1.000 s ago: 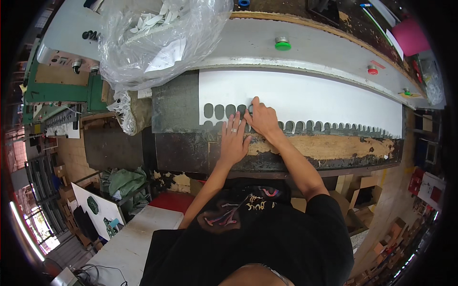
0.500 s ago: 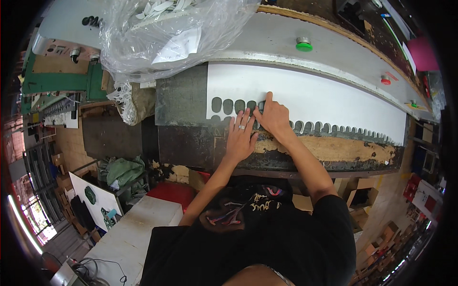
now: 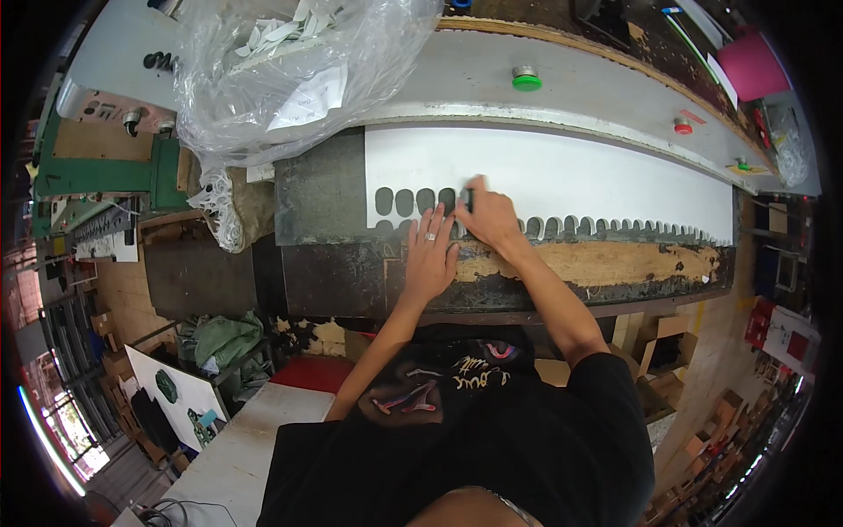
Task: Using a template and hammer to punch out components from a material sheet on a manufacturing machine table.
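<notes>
A white sheet (image 3: 562, 171) lies on the grey bed plate (image 3: 316, 184) of a press, with rows of rounded holes punched along its near edge. My left hand (image 3: 430, 259) rests flat near that edge, fingers spread over the sheet beside the holes. Just right of it, my right hand (image 3: 488, 217) is closed, index finger bent and thumb tucked in. Between these fingers shows a small dark piece (image 3: 468, 200), which looks like a cutting die at the end of the hole row; most of it is hidden by the hand.
A grey press beam (image 3: 457, 83) spans behind the sheet, carrying a green button (image 3: 526, 81) and a red button (image 3: 682, 126). At the back left sits a clear plastic bag (image 3: 299, 83) of white pieces. A worn wooden edge (image 3: 580, 262) runs along the front.
My right index finger, which was stretched forward over the sheet, is now bent in around the dark piece. My left hand stays flat beside it. The whole view has shifted slightly.
</notes>
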A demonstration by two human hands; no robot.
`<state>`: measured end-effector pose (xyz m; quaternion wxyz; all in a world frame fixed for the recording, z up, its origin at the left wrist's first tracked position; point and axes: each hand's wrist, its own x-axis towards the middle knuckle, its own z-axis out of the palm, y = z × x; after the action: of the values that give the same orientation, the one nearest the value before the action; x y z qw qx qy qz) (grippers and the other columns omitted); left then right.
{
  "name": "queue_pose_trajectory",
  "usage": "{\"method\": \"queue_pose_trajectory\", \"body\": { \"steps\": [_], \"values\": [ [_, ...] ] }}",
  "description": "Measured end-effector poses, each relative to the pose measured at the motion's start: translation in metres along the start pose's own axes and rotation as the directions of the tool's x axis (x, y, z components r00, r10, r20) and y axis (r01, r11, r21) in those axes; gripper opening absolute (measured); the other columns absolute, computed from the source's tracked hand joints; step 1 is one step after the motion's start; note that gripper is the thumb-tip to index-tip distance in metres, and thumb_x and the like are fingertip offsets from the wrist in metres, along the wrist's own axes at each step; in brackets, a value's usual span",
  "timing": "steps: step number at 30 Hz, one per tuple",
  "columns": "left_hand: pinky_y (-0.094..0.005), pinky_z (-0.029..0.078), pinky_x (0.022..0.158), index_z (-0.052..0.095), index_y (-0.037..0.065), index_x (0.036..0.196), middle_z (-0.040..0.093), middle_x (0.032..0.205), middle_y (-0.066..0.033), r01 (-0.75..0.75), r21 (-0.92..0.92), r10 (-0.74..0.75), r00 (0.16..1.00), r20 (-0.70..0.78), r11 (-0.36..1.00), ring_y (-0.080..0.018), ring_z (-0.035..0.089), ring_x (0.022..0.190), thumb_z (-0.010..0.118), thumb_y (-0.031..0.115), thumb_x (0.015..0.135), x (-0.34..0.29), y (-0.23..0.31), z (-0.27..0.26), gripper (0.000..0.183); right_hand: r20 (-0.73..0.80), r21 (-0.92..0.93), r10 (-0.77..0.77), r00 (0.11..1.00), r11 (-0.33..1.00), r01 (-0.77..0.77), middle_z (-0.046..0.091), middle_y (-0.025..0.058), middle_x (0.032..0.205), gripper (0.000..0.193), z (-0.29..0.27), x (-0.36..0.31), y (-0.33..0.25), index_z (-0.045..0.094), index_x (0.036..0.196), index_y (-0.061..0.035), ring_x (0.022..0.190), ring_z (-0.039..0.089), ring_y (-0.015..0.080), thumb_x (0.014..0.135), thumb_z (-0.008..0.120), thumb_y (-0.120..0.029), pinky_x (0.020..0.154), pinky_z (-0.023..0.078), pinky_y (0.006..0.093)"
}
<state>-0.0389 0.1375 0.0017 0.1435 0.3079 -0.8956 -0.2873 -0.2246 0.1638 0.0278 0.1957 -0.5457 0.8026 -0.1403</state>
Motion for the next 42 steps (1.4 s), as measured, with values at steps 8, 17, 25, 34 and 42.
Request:
{"method": "queue_pose_trajectory", "body": {
  "steps": [8, 17, 25, 34, 42],
  "values": [
    [-0.0565, 0.025, 0.12, 0.058, 0.008, 0.137, 0.052, 0.149, -0.0173, -0.017, -0.08, 0.007, 0.991, -0.133, 0.997, -0.0402, 0.042, 0.143, 0.061, 0.009, 0.096, 0.006, 0.0, -0.01, 0.042, -0.296, 0.603, -0.014, 0.955, 0.773, 0.198, 0.063, 0.0149, 0.096, 0.042, -0.04, -0.12, 0.016, 0.04, 0.129, -0.0017, 0.08, 0.066, 0.0237, 0.099, 0.064, -0.019, 0.07, 0.053, 0.0363],
    [-0.0369, 0.05, 0.098, 0.053, 0.002, 0.141, 0.068, 0.126, -0.0194, 0.085, -0.78, -0.051, 0.996, 0.068, 0.62, -0.0297, 0.067, 0.116, 0.054, 0.024, 0.106, -0.005, 0.06, -0.021, 0.041, -0.018, 0.96, 0.04, 0.999, 0.278, 0.006, 0.061, 0.0142, 0.119, 0.04, 0.013, -0.138, -0.013, 0.031, 0.14, -0.0096, 0.1, 0.062, 0.0139, 0.107, 0.052, -0.004, 0.086, 0.052, 0.0277],
    [-0.0349, 0.048, 0.099, 0.051, 0.001, 0.141, 0.067, 0.127, -0.0164, 0.117, -0.823, -0.105, 0.992, 0.07, 0.556, -0.0243, 0.066, 0.114, 0.049, 0.026, 0.109, -0.002, 0.076, -0.039, 0.041, -0.212, 0.973, 0.18, 0.961, 0.13, 0.191, 0.065, 0.013, 0.117, 0.019, 0.027, -0.138, -0.027, 0.055, 0.116, 0.004, 0.105, 0.067, 0.0144, 0.098, 0.063, 0.007, 0.082, 0.056, 0.025],
    [-0.0368, 0.049, 0.1, 0.055, 0.001, 0.135, 0.068, 0.126, -0.0174, 0.015, -0.756, -0.016, 1.0, 0.005, 0.654, -0.0276, 0.065, 0.118, 0.052, 0.027, 0.108, 0.0, 0.092, -0.08, 0.038, -0.296, 0.887, 0.027, 0.955, 0.378, 0.264, 0.061, 0.0086, 0.122, 0.017, -0.018, -0.13, -0.046, 0.065, 0.115, 0.006, 0.1, 0.062, 0.0135, 0.1, 0.06, 0.004, 0.084, 0.048, 0.0211],
    [-0.0353, 0.048, 0.101, 0.056, 0.002, 0.136, 0.068, 0.124, -0.0138, 0.062, -0.806, 0.023, 0.995, 0.094, 0.588, -0.0225, 0.064, 0.117, 0.051, 0.033, 0.109, -0.001, 0.085, -0.078, 0.042, -0.223, 0.972, 0.011, 0.975, 0.081, 0.222, 0.058, 0.0103, 0.119, 0.026, 0.003, -0.141, -0.035, 0.05, 0.123, -0.0005, 0.103, 0.062, 0.0136, 0.099, 0.059, 0.006, 0.088, 0.047, 0.0219]
  ]
}}
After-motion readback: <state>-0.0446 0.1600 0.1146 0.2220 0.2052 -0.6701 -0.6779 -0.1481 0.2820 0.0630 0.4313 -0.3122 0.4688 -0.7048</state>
